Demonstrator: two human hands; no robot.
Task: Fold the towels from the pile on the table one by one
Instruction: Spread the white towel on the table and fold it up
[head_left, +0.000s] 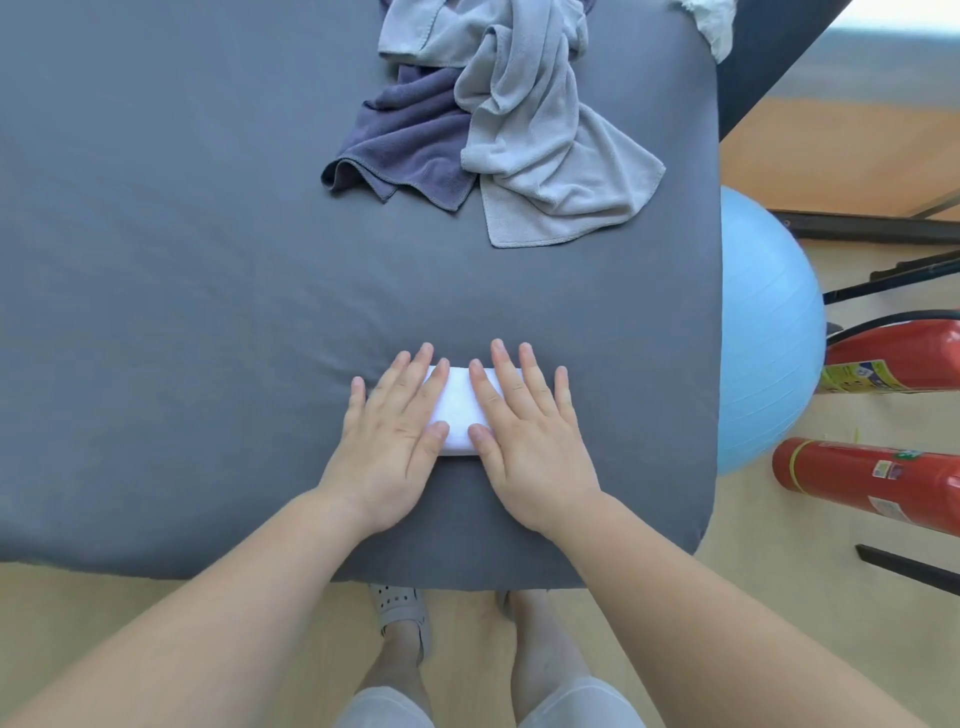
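A small white towel (458, 410), folded into a compact block, lies near the front edge of the grey-covered table (182, 312). My left hand (389, 441) presses flat on its left part with straight fingers. My right hand (524, 441) presses flat on its right part in the same way. Only the towel's middle strip shows between my thumbs and forefingers. At the far side of the table lies the pile: a light grey towel (540, 135) crumpled over a dark purple-grey towel (410, 140).
A white cloth (714, 21) hangs at the table's far right corner. Right of the table are a light blue exercise ball (763, 332), two red fire extinguishers (872, 483) on the floor, and black metal bars. My feet stand below the table's front edge.
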